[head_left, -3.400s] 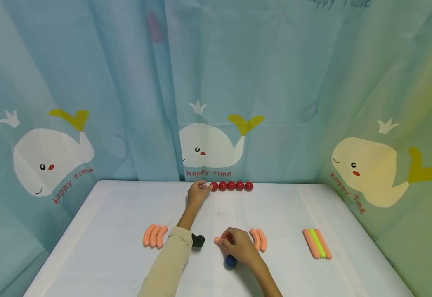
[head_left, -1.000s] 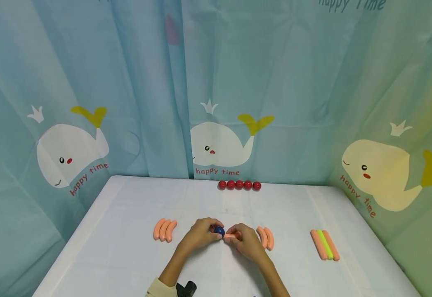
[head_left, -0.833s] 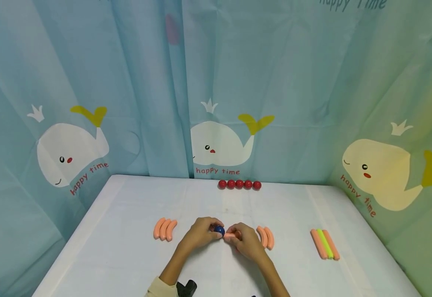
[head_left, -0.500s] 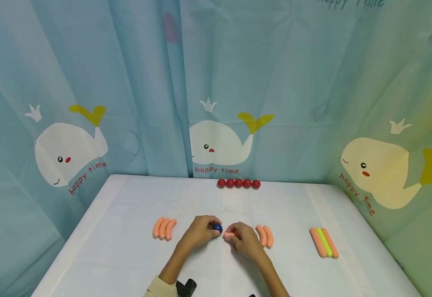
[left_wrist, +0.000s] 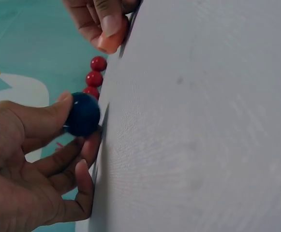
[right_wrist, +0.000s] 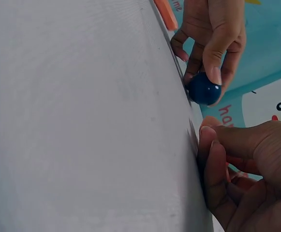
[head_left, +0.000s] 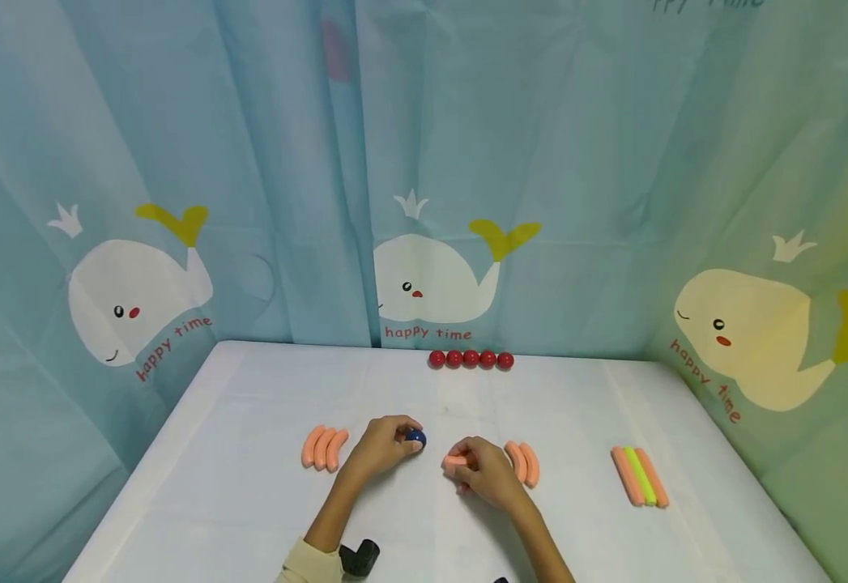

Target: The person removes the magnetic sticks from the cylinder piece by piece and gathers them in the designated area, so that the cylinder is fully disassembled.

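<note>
My left hand pinches a shiny dark blue ball between thumb and fingers, just over the white table. In the left wrist view the thumb presses on the upper side of the blue ball. To its right, my right hand pinches an orange-pink sausage-shaped piece. One blunt end of that piece pokes out past the fingertips in the left wrist view; the fingers hide most of it in the right wrist view. A gap separates ball and piece.
Several red balls line the back edge. Three curved orange sausage-shaped pieces lie left, two similar pieces right beside my right hand. Farther right, two straight orange sticks flank a green stick. A whale-print curtain surrounds the table.
My left hand left the red balls and took up the blue ball from the table. It held it against the sausage-shaped piece, then drew it away leftward. My right hand kept its piece.
</note>
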Available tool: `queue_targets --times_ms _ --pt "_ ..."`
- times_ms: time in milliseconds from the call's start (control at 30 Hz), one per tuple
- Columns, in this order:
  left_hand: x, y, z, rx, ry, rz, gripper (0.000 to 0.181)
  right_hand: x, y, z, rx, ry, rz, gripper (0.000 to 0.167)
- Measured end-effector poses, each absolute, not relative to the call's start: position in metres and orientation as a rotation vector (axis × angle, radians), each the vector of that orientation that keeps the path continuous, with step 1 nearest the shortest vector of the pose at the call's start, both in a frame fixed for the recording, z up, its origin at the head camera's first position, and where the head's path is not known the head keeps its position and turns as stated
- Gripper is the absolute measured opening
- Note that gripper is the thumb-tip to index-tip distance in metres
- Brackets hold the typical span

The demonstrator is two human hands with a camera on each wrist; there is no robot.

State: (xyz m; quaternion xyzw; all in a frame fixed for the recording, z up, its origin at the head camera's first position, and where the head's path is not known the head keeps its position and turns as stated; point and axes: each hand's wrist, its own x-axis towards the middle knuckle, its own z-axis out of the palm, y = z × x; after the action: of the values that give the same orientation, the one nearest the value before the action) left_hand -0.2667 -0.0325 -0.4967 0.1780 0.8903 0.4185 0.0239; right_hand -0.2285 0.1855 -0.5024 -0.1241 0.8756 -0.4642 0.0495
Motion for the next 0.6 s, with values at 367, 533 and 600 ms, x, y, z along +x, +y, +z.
queue_targets --times_ms 367,533,600 --pt "-0.306 -0.027 -0.492 0.329 2.739 1.322 0.030 -0.228 0.185 -0.500 -0.363 2.650 -1.396 0.021" --pt "-0.336 -0.018 -0.496 0.241 2.754 1.422 0.030 -0.229 0.186 -0.501 -0.364 2.659 -1.381 0.021" --pt "-0.346 -0.014 -0.499 0.198 2.748 1.486 0.030 -0.229 0.187 -0.501 -0.359 2.658 -1.382 0.021"
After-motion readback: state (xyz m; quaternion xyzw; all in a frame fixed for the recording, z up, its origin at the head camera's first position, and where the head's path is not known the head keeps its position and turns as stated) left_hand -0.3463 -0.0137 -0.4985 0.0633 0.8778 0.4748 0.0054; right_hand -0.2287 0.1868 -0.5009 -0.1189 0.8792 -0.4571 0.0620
